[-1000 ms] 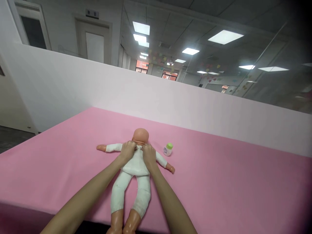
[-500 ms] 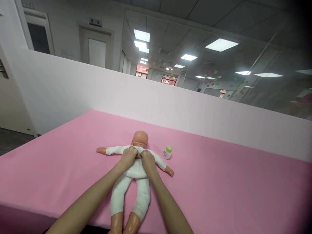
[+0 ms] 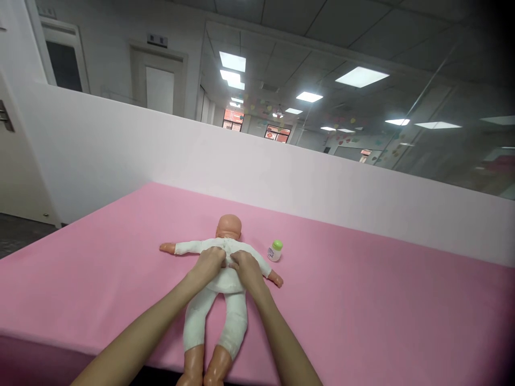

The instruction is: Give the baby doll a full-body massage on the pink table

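Observation:
A baby doll (image 3: 228, 280) with a soft white cloth body lies stretched out on the pink mat, its arms spread to both sides. Its bare head (image 3: 229, 226) points away from me and the back of it shows, so it seems face down. My left hand (image 3: 212, 261) rests on the left side of the doll's back with its fingers curled in. On the right side my right hand (image 3: 244, 266) is also closed, thumb and forefinger toward the middle. A narrow strip of white cloth shows between the hands. Whether either hand pinches cloth is hidden.
A small jar (image 3: 275, 251) with a green lid stands just beyond the doll's right-hand arm. The pink mat (image 3: 362, 300) ends at a low white wall (image 3: 281, 171) with glass above it. A door (image 3: 20, 150) is at the far left.
Both hands have drawn slightly apart and a little toward me down the doll's back, baring more cloth near its neck. The doll's right-hand arm has shifted slightly inward.

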`<state>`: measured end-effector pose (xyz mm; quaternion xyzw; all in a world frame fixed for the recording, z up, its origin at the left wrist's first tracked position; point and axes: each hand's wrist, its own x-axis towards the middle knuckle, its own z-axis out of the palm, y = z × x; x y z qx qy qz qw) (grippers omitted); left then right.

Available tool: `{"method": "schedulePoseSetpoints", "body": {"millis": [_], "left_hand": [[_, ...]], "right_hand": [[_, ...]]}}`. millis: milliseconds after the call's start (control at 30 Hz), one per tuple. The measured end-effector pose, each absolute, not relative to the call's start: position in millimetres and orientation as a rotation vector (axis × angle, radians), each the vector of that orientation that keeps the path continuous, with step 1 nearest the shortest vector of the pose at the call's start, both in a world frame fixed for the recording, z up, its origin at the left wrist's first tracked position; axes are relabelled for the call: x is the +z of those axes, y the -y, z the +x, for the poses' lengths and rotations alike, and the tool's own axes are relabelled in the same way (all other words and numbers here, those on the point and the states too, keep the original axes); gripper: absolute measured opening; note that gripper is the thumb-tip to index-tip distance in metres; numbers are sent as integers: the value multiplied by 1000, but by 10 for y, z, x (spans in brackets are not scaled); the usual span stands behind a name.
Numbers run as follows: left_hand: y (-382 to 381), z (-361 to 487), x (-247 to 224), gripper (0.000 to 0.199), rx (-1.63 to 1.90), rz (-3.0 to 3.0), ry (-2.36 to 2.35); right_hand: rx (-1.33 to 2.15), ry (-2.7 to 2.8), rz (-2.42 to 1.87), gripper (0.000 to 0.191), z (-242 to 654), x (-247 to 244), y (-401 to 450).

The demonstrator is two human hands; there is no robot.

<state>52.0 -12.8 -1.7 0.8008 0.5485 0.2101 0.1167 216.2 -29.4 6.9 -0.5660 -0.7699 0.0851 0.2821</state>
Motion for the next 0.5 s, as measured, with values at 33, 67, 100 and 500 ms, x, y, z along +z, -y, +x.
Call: {"method": "schedulePoseSetpoints", "body": {"millis": [33,67,100,500], "left_hand": [[139,532,-25,25,574,2402,-1636],[143,545,-34,26,560,2443,-1651],[142,558,-42,27,563,2470,-1658],[180,469,62,25,621,2443,-1598]], "right_hand": [[195,2109,-1524,29,2138,37,287],[168,2148,-1536,31,2112,2,273],[146,2170,-1559,33,2084,-33,254],[183,2136,-1551,32,2101,123,371]]}}
